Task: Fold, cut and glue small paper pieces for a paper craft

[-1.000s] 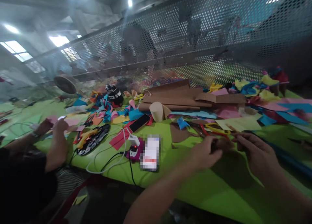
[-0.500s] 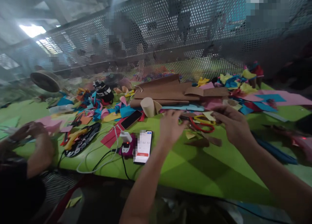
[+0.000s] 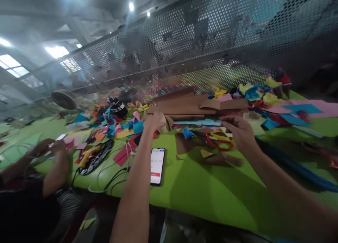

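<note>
My left hand (image 3: 154, 122) reaches over the left side of a beige roll (image 3: 167, 125) and covers part of it. Its fingers are blurred, so I cannot see whether they grip the roll. My right hand (image 3: 238, 129) is closed, thumb and fingertips drawn together beside the end of a light blue paper strip (image 3: 203, 122). What lies in that pinch is too small to make out. Just below it are scissors (image 3: 219, 144) with red and yellow handles, lying over brown paper scraps (image 3: 186, 144). A crumpled blue piece (image 3: 188, 133) rests left of the scissors.
Folded brown cardboard (image 3: 179, 104) lies behind my hands, against a perforated metal screen (image 3: 169, 53). A lit phone (image 3: 157, 167) lies by my left forearm, with cables (image 3: 105, 185) to its left. Another person's hands (image 3: 49, 148) are at the far left. Coloured paper scraps (image 3: 253, 93) are piled at the right.
My left hand has moved left from near the scissors to the beige roll. The blue crumpled piece now shows where that hand was. My right hand has shifted slightly left, and the view has tilted.
</note>
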A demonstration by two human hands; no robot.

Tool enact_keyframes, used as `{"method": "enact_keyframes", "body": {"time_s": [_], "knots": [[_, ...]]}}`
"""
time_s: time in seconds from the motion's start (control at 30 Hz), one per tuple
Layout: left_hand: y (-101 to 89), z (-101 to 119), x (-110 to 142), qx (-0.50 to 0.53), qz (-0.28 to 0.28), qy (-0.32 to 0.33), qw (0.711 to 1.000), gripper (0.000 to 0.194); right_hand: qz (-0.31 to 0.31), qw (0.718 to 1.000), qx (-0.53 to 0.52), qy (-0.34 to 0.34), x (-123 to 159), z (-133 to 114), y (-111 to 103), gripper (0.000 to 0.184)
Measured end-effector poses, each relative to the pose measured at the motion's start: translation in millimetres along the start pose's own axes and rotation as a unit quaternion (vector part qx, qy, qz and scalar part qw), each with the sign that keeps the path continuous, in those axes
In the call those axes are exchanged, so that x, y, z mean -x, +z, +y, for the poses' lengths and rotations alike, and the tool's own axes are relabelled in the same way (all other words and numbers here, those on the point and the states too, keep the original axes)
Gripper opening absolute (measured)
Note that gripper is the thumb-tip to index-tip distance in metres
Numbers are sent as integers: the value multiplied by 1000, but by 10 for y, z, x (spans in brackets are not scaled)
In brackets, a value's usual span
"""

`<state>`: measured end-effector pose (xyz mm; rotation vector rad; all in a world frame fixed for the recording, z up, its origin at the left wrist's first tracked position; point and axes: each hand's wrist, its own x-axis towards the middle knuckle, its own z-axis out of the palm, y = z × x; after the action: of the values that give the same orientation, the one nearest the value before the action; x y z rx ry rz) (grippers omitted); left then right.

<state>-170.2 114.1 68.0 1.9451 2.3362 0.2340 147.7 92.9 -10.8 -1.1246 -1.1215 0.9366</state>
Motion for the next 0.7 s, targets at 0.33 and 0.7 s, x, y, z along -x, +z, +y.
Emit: {"method": "enact_keyframes", "body": {"time_s": [0.33, 0.7], "knots": [[-238, 129, 314, 297, 158, 96, 937, 73, -199, 979, -28, 38, 352, -140, 195, 53], [-18, 615, 903, 693, -128, 134, 697, 83, -157, 960, -163, 164, 409, -144, 277, 64]]}}
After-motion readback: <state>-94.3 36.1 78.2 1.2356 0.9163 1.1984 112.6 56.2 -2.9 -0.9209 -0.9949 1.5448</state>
